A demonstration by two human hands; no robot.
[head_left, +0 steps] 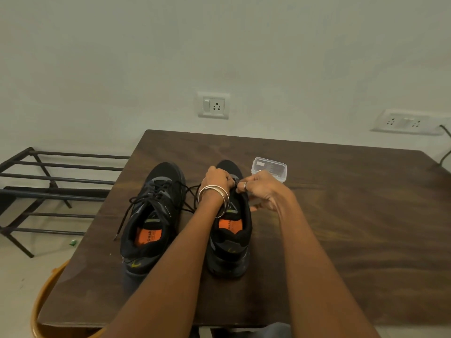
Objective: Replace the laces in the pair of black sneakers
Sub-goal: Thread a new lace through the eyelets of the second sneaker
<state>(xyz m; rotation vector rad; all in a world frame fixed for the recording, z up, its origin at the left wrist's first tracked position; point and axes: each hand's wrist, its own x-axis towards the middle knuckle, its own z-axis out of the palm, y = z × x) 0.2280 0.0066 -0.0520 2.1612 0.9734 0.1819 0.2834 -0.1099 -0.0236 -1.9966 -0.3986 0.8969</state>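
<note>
Two black sneakers with orange insoles stand side by side on a dark wooden table, toes pointing away from me. The left sneaker is laced with a black lace whose loose ends trail off its left side. Both hands work over the eyelets of the right sneaker. My left hand, with bangles at the wrist, pinches a black lace near the front eyelets. My right hand, wearing a ring, pinches the same lace from the other side. The fingertips hide the eyelets.
A small clear plastic box sits just beyond my right hand. A black metal rack stands on the floor to the left of the table. An orange-brown bin rim shows at the near left corner. Wall sockets are behind.
</note>
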